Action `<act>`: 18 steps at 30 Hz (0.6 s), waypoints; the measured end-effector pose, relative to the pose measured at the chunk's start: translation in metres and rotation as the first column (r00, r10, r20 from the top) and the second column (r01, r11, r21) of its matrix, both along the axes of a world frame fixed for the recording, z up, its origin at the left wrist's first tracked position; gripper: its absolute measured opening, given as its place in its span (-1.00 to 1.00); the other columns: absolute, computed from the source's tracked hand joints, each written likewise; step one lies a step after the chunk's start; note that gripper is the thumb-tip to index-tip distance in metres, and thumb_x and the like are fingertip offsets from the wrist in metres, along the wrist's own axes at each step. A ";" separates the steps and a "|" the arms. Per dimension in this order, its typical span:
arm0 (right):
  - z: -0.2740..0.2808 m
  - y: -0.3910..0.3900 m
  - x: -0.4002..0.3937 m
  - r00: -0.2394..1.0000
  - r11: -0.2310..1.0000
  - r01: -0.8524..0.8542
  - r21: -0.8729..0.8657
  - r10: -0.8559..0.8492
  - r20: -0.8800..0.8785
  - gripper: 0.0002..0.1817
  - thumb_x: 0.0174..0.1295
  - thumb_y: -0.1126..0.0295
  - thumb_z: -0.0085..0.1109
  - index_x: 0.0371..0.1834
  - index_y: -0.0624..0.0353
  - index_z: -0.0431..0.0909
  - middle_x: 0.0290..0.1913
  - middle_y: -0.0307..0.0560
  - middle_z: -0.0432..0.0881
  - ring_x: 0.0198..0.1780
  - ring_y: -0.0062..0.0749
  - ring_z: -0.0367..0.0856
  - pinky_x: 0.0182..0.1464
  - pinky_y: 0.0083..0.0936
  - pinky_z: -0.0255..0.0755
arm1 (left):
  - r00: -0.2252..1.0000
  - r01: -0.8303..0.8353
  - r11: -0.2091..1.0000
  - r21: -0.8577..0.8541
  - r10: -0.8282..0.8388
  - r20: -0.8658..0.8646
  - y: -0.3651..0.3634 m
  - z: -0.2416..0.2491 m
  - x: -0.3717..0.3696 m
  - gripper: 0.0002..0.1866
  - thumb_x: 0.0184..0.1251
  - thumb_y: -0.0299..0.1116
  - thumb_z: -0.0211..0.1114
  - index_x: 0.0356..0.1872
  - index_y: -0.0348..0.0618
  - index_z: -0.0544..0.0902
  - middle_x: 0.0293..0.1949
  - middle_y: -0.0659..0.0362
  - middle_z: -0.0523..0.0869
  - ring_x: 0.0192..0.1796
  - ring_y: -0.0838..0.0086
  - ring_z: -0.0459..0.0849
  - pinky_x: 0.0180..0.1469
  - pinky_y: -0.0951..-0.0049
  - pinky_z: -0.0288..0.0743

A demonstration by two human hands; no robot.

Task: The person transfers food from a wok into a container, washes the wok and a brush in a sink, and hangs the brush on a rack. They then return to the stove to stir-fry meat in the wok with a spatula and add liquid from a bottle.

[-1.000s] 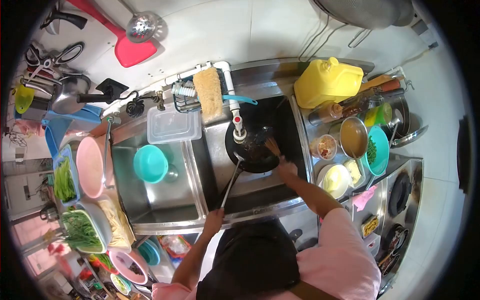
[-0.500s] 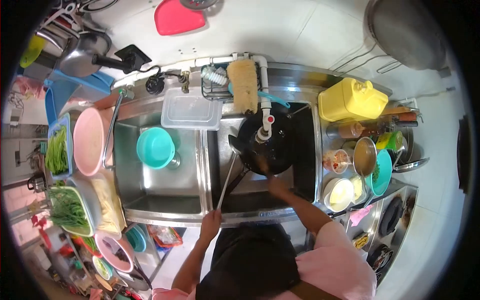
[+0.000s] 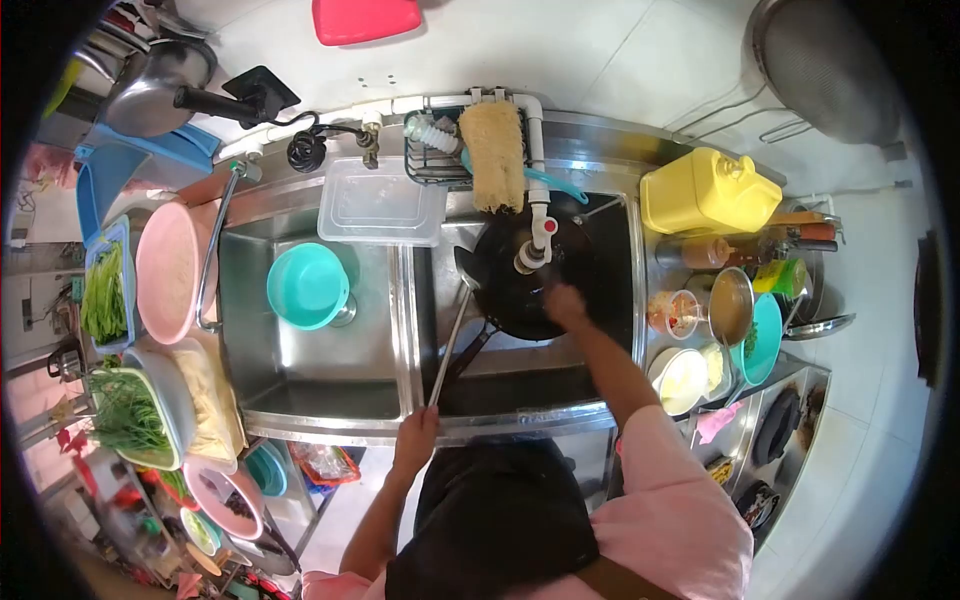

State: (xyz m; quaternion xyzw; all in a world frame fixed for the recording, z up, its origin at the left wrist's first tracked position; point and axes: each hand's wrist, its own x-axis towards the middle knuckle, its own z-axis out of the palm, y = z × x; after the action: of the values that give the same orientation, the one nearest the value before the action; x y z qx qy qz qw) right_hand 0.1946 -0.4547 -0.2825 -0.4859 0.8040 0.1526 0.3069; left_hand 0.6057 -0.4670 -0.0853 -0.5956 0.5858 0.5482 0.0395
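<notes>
Just beyond our left hand (image 3: 418, 432), closed around its shaft, the long-handled utensil (image 3: 452, 345) ends by the wok's (image 3: 512, 312) rim. Over the wok, our right hand (image 3: 566, 305) blurs; we cannot tell its grip, nor what work is done or left.

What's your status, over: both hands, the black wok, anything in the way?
Left hand gripping a long-handled utensil. Right hand over the wok, its grip unclear. Wok in right-hand basin; white tap overhangs it.
</notes>
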 end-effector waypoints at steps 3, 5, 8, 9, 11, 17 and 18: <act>0.064 0.055 -0.016 0.958 0.955 0.256 -0.152 -0.272 -0.095 -0.49 0.34 0.20 0.05 0.23 0.36 0.43 -0.06 0.31 0.70 -0.09 0.10 0.75 -0.06 -0.09 0.62 | 1.000 -0.021 1.000 -0.004 0.021 0.014 0.004 -0.014 0.009 -0.50 0.54 -0.03 0.01 -0.33 -0.35 0.62 -0.39 -0.18 0.69 -0.23 -0.11 0.68 -0.17 0.03 0.47; 0.045 0.102 0.027 0.977 0.976 0.203 0.077 -0.197 -0.081 -0.47 0.38 0.19 -0.03 0.29 0.36 0.34 -0.12 0.31 0.71 -0.05 0.10 0.73 0.00 -0.09 0.59 | 1.000 -0.026 0.999 -0.019 0.026 -0.010 0.002 -0.018 0.010 -0.51 0.55 -0.05 0.02 -0.33 -0.34 0.62 -0.40 -0.17 0.69 -0.23 -0.11 0.68 -0.18 0.04 0.47; 0.007 0.057 0.080 0.987 0.896 0.034 -0.443 0.040 0.157 -0.52 0.42 0.16 -0.07 0.21 0.34 0.44 -0.15 0.29 0.71 -0.13 0.14 0.74 -0.07 -0.02 0.59 | 0.999 -0.040 0.999 0.004 0.041 -0.015 0.005 -0.013 0.011 -0.53 0.55 -0.08 0.03 -0.33 -0.34 0.62 -0.41 -0.17 0.69 -0.24 -0.10 0.68 -0.19 0.05 0.46; -0.014 0.034 0.056 0.983 0.948 0.000 -0.319 0.058 0.174 -0.55 0.43 0.14 -0.08 0.14 0.31 0.48 -0.17 0.29 0.72 -0.16 0.14 0.74 -0.11 -0.02 0.60 | 0.999 -0.047 0.999 0.009 0.047 -0.019 0.004 -0.013 0.008 -0.53 0.55 -0.08 0.03 -0.33 -0.34 0.62 -0.41 -0.17 0.68 -0.24 -0.10 0.68 -0.19 0.05 0.46; -0.044 0.009 0.010 0.955 0.937 -0.265 -0.228 0.224 -0.193 -0.60 0.47 0.14 -0.13 -0.05 0.27 0.55 -0.24 0.30 0.72 -0.21 0.15 0.75 -0.15 -0.01 0.61 | 0.998 -0.052 0.999 -0.013 0.052 -0.031 0.011 -0.017 0.011 -0.53 0.56 -0.07 0.03 -0.36 -0.31 0.59 -0.49 0.00 0.61 -0.37 0.19 0.60 -0.30 0.22 0.43; 0.058 0.095 0.033 0.976 0.972 0.218 -0.088 -0.219 -0.001 -0.59 0.45 0.14 -0.13 -0.01 0.29 0.52 -0.23 0.30 0.72 -0.14 0.15 0.74 -0.06 0.02 0.60 | 0.996 -0.088 0.996 0.011 0.088 -0.011 0.005 -0.015 0.004 -0.52 0.55 -0.04 0.02 -0.36 -0.31 0.61 -0.41 -0.19 0.67 -0.26 -0.11 0.66 -0.20 0.04 0.45; 0.052 0.095 0.050 0.977 0.975 0.200 -0.102 -0.189 0.102 -0.56 0.45 0.11 -0.13 0.04 0.30 0.50 -0.21 0.28 0.72 -0.13 0.16 0.73 -0.05 0.03 0.59 | 0.998 -0.066 0.998 0.019 0.066 0.002 0.002 -0.010 0.002 -0.51 0.54 -0.03 0.02 -0.36 -0.31 0.60 -0.43 -0.18 0.66 -0.27 -0.13 0.65 -0.22 0.03 0.44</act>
State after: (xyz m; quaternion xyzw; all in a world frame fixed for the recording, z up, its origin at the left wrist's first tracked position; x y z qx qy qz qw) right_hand 0.2443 -0.3592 -0.2308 -0.4278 0.8400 0.0541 0.3293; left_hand 0.6078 -0.4648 -0.0948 -0.6144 0.5606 0.5545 0.0275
